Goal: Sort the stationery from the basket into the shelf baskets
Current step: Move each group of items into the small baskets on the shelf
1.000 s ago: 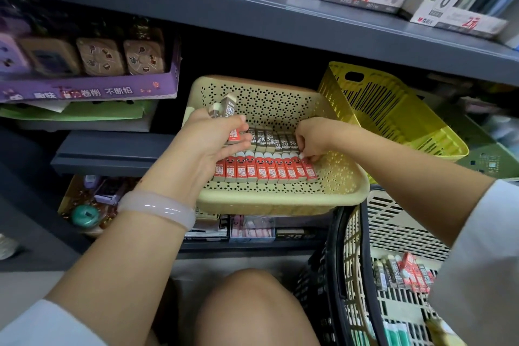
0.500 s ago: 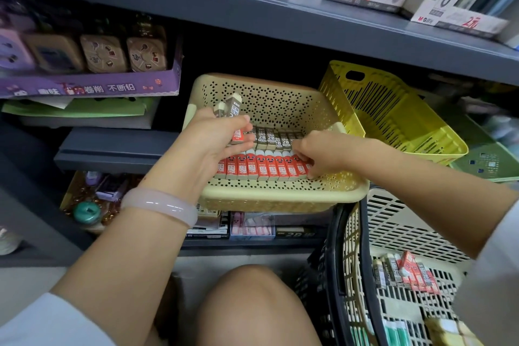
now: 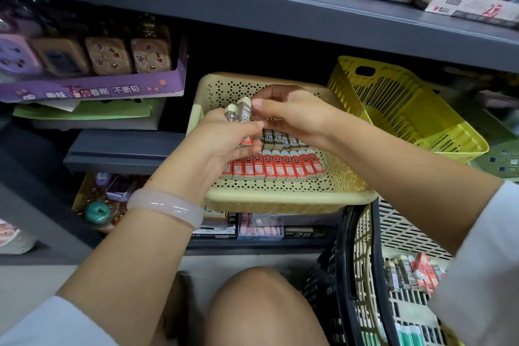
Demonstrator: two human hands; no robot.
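A cream perforated shelf basket holds a front row of red 2B erasers and a back row of brown 2B erasers. Over its left part, my left hand grips a small bunch of erasers, brown ones sticking up and a red one below. My right hand has reached across and pinches the top of a brown eraser in that bunch. At the lower right stands a black-rimmed cream basket with several more erasers inside.
A tilted yellow basket leans right of the cream one. A purple display box of sharpeners sits at the left on green folders. Boxes line the grey upper shelf. More stock lies on the lower shelf. My knee is below.
My right hand left the red eraser row and rose leftward to the bunch held by my left hand, now pinching a brown eraser there. The left hand stayed about in place.
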